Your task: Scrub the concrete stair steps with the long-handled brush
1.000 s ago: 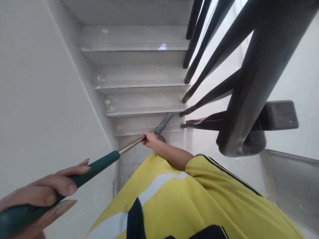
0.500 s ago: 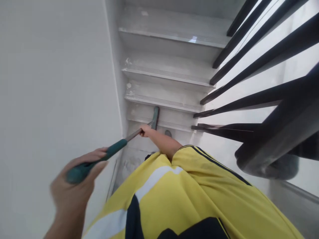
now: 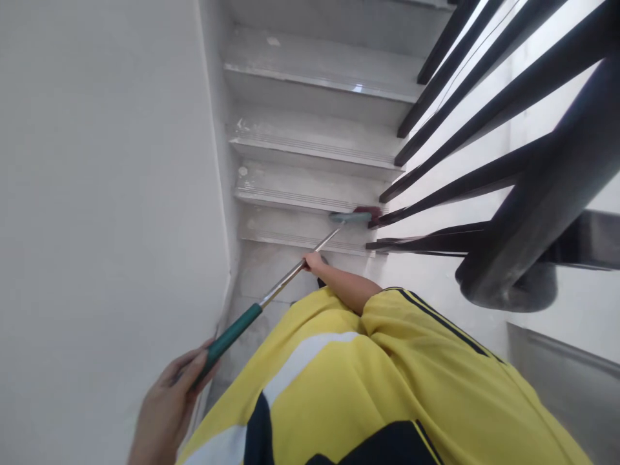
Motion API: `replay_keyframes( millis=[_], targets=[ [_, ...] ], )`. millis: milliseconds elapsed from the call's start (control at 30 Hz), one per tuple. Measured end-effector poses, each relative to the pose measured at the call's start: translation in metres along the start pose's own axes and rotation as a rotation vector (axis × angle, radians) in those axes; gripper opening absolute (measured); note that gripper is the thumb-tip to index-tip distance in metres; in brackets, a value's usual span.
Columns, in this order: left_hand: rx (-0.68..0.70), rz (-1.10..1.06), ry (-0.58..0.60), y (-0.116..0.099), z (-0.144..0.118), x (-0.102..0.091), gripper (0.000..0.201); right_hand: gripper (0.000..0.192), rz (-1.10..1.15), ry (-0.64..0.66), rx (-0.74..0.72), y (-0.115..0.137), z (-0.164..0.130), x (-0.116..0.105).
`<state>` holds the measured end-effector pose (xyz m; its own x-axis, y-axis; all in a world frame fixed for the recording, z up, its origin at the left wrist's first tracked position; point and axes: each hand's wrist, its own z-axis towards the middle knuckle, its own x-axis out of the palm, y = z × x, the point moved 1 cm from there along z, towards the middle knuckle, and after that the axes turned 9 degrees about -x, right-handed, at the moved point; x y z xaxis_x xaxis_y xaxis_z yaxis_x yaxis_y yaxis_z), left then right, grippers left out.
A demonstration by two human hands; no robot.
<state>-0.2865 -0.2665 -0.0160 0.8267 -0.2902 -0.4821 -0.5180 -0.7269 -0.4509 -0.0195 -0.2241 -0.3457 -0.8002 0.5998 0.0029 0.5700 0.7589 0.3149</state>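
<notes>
A broom (image 3: 285, 279) slants across the view, with a metal handle, a green grip and a green head (image 3: 349, 217) with dark red bristles. My left hand (image 3: 177, 394) is closed round the top of the green grip, low on the left by the wall. Farther down, my right hand (image 3: 314, 261) grips the metal handle. The head lies on a lower stair tread (image 3: 285, 223), its bristles at the right end beside the baluster feet. A blurred dark shoe shows in part behind my right forearm.
White stairs (image 3: 310, 123) rise ahead, with pale marks on the treads. A plain white wall (image 3: 106, 161) stands close on the left. Dark balusters (image 3: 460, 148) and a thick dark handrail (image 3: 537, 194) line the right side.
The broom head has swung right along the tread to the balusters, turning from lengthwise to crosswise. My right hand moved right with the handle; my left hand shifted right and lower.
</notes>
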Motion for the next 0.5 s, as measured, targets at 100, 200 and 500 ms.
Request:
replay_keyframes(
  millis=[100, 200, 500],
  targets=[
    [-0.128, -0.041, 0.004, -0.01, 0.013, 0.021, 0.046, 0.029, 0.023, -0.027, -0.05, 0.01, 0.014, -0.01],
    [-0.086, 0.007, -0.01, -0.046, 0.007, 0.009, 0.048, 0.029, 0.11, -0.041, -0.039, 0.017, 0.009, 0.002],
    [0.512, 0.05, 0.171, -0.126, -0.015, 0.047, 0.023, 0.035, 0.353, -0.044, -0.04, 0.05, -0.004, -0.01]
  ],
)
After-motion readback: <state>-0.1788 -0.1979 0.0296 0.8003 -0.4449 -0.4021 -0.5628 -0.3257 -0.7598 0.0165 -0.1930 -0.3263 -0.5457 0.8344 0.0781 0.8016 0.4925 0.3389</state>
